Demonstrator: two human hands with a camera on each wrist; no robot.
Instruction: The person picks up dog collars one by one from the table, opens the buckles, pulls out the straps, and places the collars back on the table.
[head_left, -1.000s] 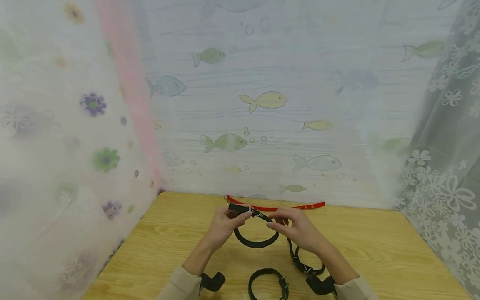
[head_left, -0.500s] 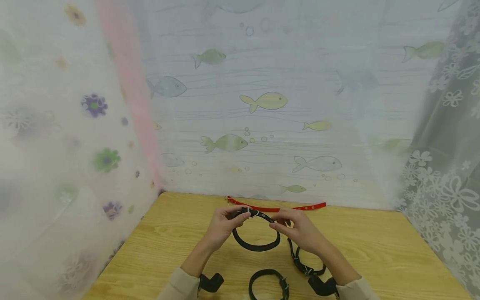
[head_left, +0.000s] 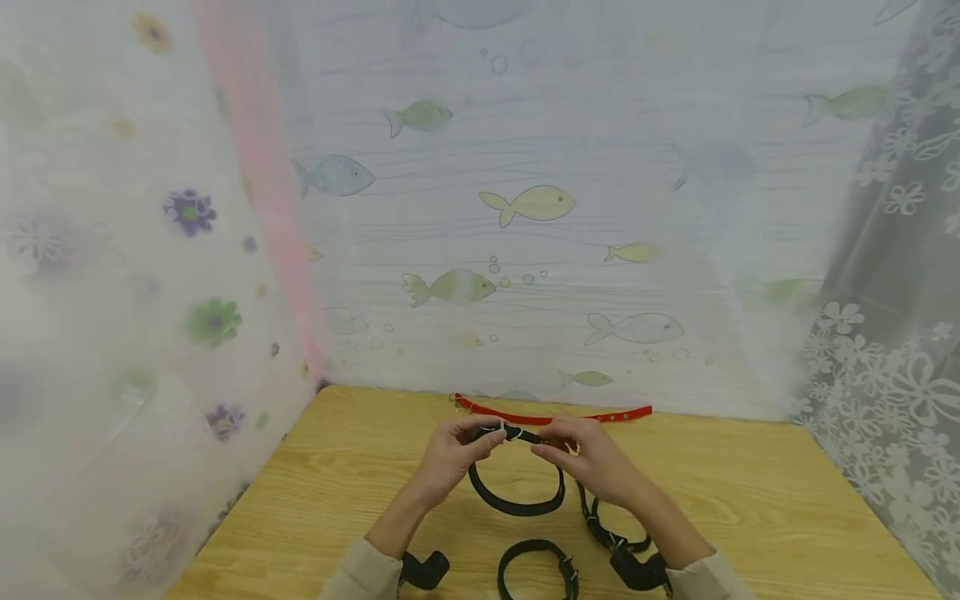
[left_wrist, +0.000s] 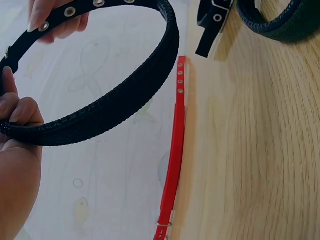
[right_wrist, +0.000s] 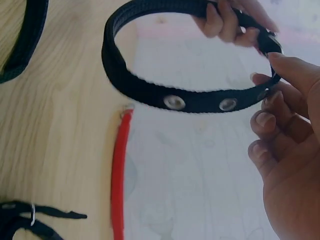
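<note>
A black collar [head_left: 517,507] with metal eyelets is held up as a loop above the table by both hands. My left hand [head_left: 448,457] pinches it by the silver buckle, thumb in front. On the other side of the buckle and ring, my right hand [head_left: 592,458] pinches the eyelet strap between thumb and fingers. The padded part of the collar [left_wrist: 115,110] hangs below and curves round in the left wrist view. Several eyelets show along the collar [right_wrist: 150,95] in the right wrist view. Fingers hide the strap's tip.
A red collar [head_left: 517,417] lies straight along the table's back edge by the fish-print curtain [head_left: 525,250]. One looped black collar [head_left: 528,545] lies at the front, another [head_left: 596,529] under the right forearm. Both are on the wooden table [head_left: 750,492].
The strap's tail stuck out past the buckle on the left a second ago; it has drawn back rightward out of sight. The loop now hangs slightly lower. Both hands have barely moved.
</note>
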